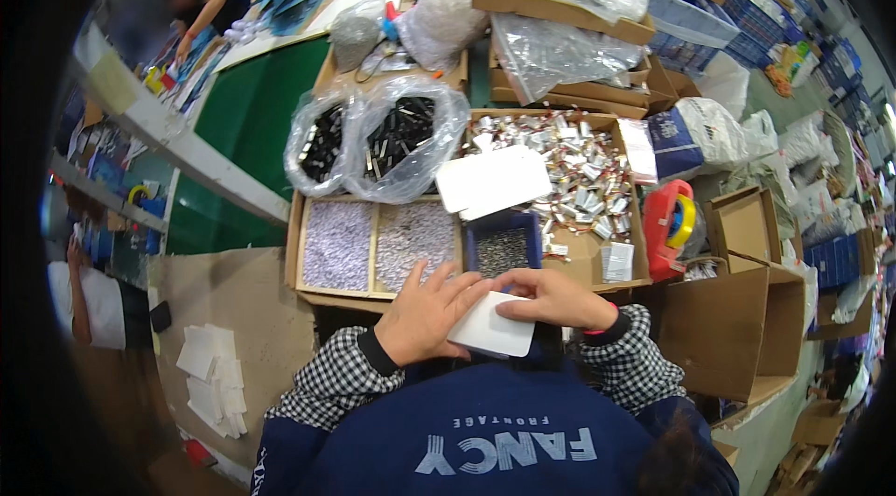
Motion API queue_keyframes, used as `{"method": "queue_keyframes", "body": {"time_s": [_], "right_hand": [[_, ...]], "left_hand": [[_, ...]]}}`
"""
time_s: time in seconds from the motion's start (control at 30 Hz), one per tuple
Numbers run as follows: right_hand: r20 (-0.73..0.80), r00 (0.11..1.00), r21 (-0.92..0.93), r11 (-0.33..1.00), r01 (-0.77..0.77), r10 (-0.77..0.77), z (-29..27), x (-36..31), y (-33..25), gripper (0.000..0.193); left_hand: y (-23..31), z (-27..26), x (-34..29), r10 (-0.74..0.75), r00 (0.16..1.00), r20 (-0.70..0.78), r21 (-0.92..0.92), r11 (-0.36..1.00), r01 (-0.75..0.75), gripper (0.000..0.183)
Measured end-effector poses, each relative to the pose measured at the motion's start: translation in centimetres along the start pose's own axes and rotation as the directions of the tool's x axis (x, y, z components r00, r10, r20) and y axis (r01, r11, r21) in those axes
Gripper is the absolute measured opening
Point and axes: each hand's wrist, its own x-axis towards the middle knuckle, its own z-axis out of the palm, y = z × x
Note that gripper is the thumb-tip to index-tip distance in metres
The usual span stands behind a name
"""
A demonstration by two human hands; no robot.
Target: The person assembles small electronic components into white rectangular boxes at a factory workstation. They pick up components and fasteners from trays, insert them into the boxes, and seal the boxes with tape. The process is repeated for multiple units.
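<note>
Both my hands hold a small white rectangular plastic case (492, 331) just above my lap, in front of a low cardboard tray (297, 244). My left hand (426, 312) covers the case's left end with fingers spread over the top. My right hand (553, 297) pinches its upper right edge. Directly beyond my hands sits a small blue bin (502, 249) of tiny dark parts. More white cases (492, 181) lie stacked on a box of silvery flat cells (579, 174).
The tray holds two compartments of small pale parts (373, 242). Two clear bags of black pieces (378, 143) stand behind it. Open cardboard boxes (737, 328) are at my right, with a red tape dispenser (672, 225). Other people work at left and far left.
</note>
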Motion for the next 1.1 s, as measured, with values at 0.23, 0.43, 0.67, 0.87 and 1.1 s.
{"method": "queue_keyframes", "body": {"time_s": [0.23, 0.43, 0.67, 0.87, 1.1], "right_hand": [[0.069, 0.983, 0.365, 0.921, 0.135, -0.171, -0.5, -2.1, 1.8, 0.091], [-0.282, 0.886, -0.131, 0.930, 0.343, -0.367, 0.2, -3.7, 1.9, 0.080], [-0.604, 0.681, -0.679, 0.715, -0.167, -0.415, -7.6, -5.6, 8.9, 0.017], [-0.509, 0.752, -0.850, 0.387, -0.359, -0.420, -11.3, -6.2, 15.1, 0.026], [-0.513, 0.750, -0.817, 0.505, -0.278, -0.418, -10.7, -7.5, 15.4, 0.018]], "left_hand": [[0.6, 2.5, 1.7, -0.208, 0.976, 0.068, -0.798, 0.576, 0.178, 0.098], [2.6, 4.6, 3.6, -0.100, 0.974, 0.204, -0.969, 0.121, 0.215, 0.105], [1.5, 6.9, 5.3, -0.042, 0.972, 0.232, -0.966, -0.126, 0.225, 0.100], [1.6, 7.5, 5.6, -0.101, 0.968, 0.229, -0.942, -0.274, 0.194, 0.095], [1.4, 7.2, 5.7, -0.143, 0.966, 0.218, -0.946, -0.274, 0.173, 0.092]]}}
